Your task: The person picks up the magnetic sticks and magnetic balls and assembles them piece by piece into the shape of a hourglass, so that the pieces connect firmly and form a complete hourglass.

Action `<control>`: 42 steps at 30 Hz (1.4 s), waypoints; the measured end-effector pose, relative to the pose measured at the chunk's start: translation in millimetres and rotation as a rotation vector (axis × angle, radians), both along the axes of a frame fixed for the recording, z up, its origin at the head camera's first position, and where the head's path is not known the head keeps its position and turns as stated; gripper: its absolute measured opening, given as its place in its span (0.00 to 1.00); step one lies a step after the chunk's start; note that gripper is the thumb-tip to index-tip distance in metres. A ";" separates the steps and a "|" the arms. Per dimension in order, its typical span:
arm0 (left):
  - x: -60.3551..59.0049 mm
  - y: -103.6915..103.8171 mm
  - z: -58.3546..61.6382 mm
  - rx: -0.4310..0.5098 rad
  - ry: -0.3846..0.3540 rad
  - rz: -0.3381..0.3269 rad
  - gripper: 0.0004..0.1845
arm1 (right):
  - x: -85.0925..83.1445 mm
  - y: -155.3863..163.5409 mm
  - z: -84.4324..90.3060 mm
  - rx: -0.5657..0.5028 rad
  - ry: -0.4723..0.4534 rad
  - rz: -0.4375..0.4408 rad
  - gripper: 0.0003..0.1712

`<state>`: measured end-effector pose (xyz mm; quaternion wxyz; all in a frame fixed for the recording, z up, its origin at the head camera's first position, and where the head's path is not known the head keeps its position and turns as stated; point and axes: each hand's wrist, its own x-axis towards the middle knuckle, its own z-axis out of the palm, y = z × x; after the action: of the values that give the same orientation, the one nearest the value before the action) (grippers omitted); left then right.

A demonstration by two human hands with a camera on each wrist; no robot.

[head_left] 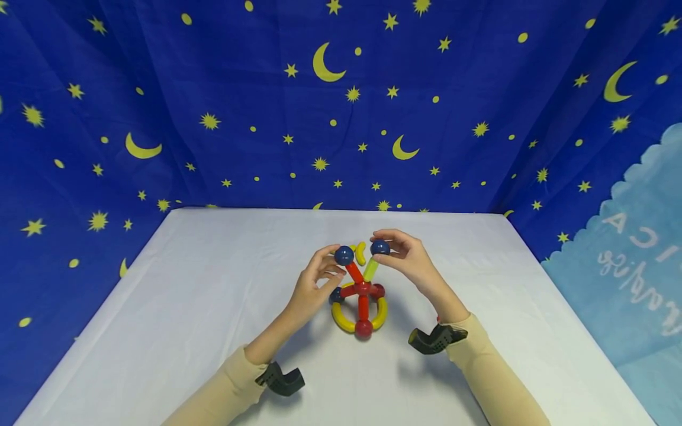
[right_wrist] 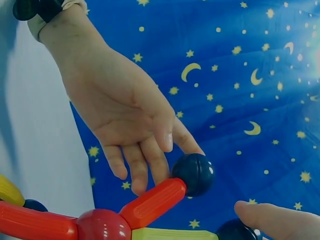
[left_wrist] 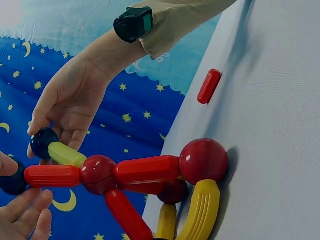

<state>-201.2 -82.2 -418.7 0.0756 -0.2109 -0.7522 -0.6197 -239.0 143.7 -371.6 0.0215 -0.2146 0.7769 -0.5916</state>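
Observation:
A magnetic stick-and-ball structure (head_left: pixel 363 307) stands mid-table on a ring of yellow curved rods, with red and blue balls. Red rods rise to a central red ball (left_wrist: pixel 98 174). From it a red rod (right_wrist: pixel 154 202) and a yellow-green rod (head_left: pixel 370 270) slant up in a V, each capped by a blue ball. My right hand (head_left: pixel 407 257) pinches the ball (head_left: pixel 380 248) on the yellow-green rod between thumb and fingers. Beside the other blue ball (right_wrist: pixel 194 174) is my left hand (head_left: pixel 314 284), index fingertip at the ball, thumb apart and the other fingers loosely bent.
Behind the structure lie yellow curved pieces (head_left: pixel 360 253). A loose red rod (left_wrist: pixel 209 86) rests on the white tabletop (head_left: pixel 224 284), near my right wrist. A blue star-and-moon curtain (head_left: pixel 341 118) surrounds the back and sides. Dark wrist devices (head_left: pixel 279 380) sit on both forearms.

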 end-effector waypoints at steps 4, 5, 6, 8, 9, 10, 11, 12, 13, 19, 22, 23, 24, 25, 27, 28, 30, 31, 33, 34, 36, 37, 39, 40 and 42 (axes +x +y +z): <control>-1.1 -2.0 -0.7 -0.004 0.008 0.002 0.27 | -3.6 -1.5 -2.7 0.009 -0.001 -0.011 0.23; -1.3 -2.4 -0.7 -0.005 0.010 0.002 0.27 | -5.7 -1.3 -4.0 0.007 -0.004 -0.023 0.22; -1.3 -2.7 -0.2 -0.004 0.011 0.002 0.27 | -8.8 -0.9 -5.9 0.001 -0.007 -0.041 0.22; -1.2 -3.1 0.6 -0.003 0.013 0.004 0.27 | -17.3 0.1 -10.4 -0.016 -0.015 -0.087 0.23; -1.2 -3.3 0.6 -0.001 0.014 0.003 0.27 | -22.6 0.7 -13.4 -0.024 -0.022 -0.112 0.23; -1.1 -3.5 0.8 -0.001 0.013 0.001 0.27 | -29.0 1.4 -17.5 -0.020 -0.018 -0.128 0.23; -1.6 -3.6 0.2 -0.001 0.014 -0.001 0.27 | -33.9 1.2 -19.2 -0.009 -0.021 -0.141 0.23; -1.5 -3.7 0.3 0.000 0.013 -0.003 0.27 | -38.8 0.4 -20.9 0.014 -0.019 -0.142 0.22; -1.4 -3.7 0.3 0.000 0.012 -0.005 0.27 | -43.5 -0.9 -22.5 0.048 -0.012 -0.127 0.20; -0.3 -2.6 0.0 -0.008 -0.009 -0.001 0.27 | -76.5 -10.8 -43.6 0.310 0.117 0.144 0.19; 0.3 -1.3 -1.0 -0.015 -0.018 -0.003 0.27 | -93.6 -11.4 -61.6 0.382 0.180 0.235 0.16; 0.6 -0.7 -1.0 -0.015 -0.018 -0.006 0.27 | -98.1 -10.5 -67.3 0.386 0.190 0.250 0.15; 1.0 -0.3 -0.9 -0.015 -0.016 -0.009 0.27 | -101.9 -9.5 -72.4 0.384 0.203 0.261 0.15; 1.3 0.0 -0.5 -0.016 -0.014 -0.010 0.27 | -104.6 -8.6 -76.5 0.382 0.219 0.266 0.14; 1.3 0.1 -0.3 -0.018 -0.004 -0.011 0.27 | -106.4 -7.1 -80.4 0.361 0.212 0.264 0.12; 1.4 -0.2 0.3 -0.020 0.003 -0.008 0.27 | -107.0 -6.5 -82.1 0.364 0.219 0.260 0.10; 0.7 -1.1 1.1 -0.026 0.011 -0.001 0.27 | -106.6 -5.5 -83.5 0.389 0.229 0.245 0.08; 0.9 -0.9 1.5 -0.025 0.013 0.000 0.27 | -105.0 -3.6 -83.5 0.408 0.227 0.230 0.07; 1.1 -0.6 2.6 -0.023 0.019 -0.002 0.27 | -101.1 0.9 -82.3 0.463 0.219 0.194 0.06; 1.1 -0.5 3.2 -0.022 0.021 -0.005 0.27 | -99.3 3.7 -81.2 0.488 0.220 0.174 0.07; 1.1 -0.4 3.8 -0.021 0.023 -0.009 0.28 | -95.5 10.0 -76.5 0.509 0.166 0.116 0.10; 1.0 -0.6 3.7 -0.021 0.023 -0.009 0.28 | -94.0 12.8 -73.2 0.501 0.124 0.082 0.11; 0.6 -0.9 2.7 -0.022 0.022 -0.007 0.28 | -91.2 17.2 -61.6 0.447 0.030 0.015 0.12; 0.5 -1.1 2.0 -0.022 0.022 -0.004 0.28 | -89.7 18.3 -53.4 0.401 -0.016 -0.022 0.14; 0.1 -0.8 0.9 -0.022 0.021 0.001 0.29 | -84.9 18.6 -33.2 0.283 -0.114 -0.089 0.17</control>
<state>-201.1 -83.0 -417.8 0.0813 -0.2176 -0.7583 -0.6091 -323.9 162.3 -404.8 0.0694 -0.1407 0.8589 -0.4876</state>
